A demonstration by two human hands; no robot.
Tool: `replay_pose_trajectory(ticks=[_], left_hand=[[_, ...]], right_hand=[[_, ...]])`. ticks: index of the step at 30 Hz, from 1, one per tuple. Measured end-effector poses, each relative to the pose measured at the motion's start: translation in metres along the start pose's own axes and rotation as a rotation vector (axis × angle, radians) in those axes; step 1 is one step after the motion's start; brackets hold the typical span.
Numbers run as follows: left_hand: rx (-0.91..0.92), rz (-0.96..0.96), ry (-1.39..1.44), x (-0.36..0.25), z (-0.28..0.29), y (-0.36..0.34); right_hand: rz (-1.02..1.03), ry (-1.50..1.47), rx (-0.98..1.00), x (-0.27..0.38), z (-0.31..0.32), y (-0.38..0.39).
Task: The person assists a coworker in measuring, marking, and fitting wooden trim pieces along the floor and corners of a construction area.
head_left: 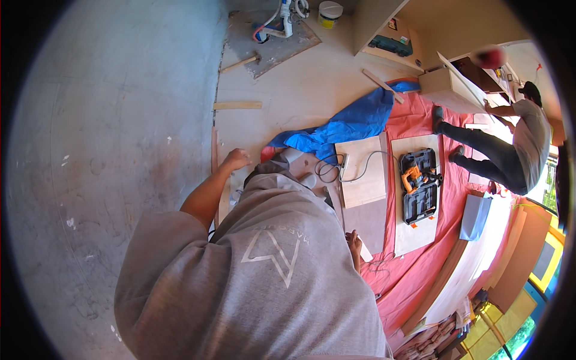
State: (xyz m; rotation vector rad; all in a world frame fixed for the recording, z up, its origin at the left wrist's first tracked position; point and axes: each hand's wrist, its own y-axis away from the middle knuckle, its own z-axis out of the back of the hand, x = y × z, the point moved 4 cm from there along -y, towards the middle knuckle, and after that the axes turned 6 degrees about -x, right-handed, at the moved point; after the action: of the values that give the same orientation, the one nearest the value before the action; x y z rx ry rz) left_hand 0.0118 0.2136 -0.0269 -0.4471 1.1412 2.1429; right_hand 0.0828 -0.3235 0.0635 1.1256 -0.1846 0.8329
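My left hand [237,159] is raised beside the grey wall, its fingers curled in, with nothing showing in them. Below it, narrow wooden strips run along the foot of the wall. On the other side of my body, my right hand [354,242] hangs low with bent fingers around a small pale flat piece [365,251]; its exact kind is unclear. Just beyond that hand lie a brown board [366,222] and a light wooden panel [362,174] with a grey cable [367,161] looped over it. My grey shirt hides much of the floor between my hands.
An orange power tool [412,179] lies in an open black case [420,207] on a board. Red sheeting [414,258] and a blue tarp [354,123] cover the floor. Another person [510,144] handles a panel by a cabinet. A hammer [240,63], bucket [330,13] and pipes [285,24] are farther off.
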Motion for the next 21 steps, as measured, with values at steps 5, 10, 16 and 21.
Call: replay_pose_trajectory(ticks=[5,10,16,21], left_hand=[[0.021,0.037,-0.106,0.019,0.015,-0.003],[0.117,-0.141,-0.238,-0.010,0.002,-0.019],[0.152,0.009,-0.101,-0.004,-0.001,-0.033],[0.162,0.018,-0.150,-0.012,0.009,-0.047]], right_hand=[[0.011,-0.066,-0.001,-0.012,-0.014,0.007],[0.040,0.129,-0.099,-0.046,-0.001,-0.019],[-0.068,0.019,-0.118,-0.037,0.004,-0.041],[0.005,0.021,-0.136,-0.035,-0.001,-0.038]])
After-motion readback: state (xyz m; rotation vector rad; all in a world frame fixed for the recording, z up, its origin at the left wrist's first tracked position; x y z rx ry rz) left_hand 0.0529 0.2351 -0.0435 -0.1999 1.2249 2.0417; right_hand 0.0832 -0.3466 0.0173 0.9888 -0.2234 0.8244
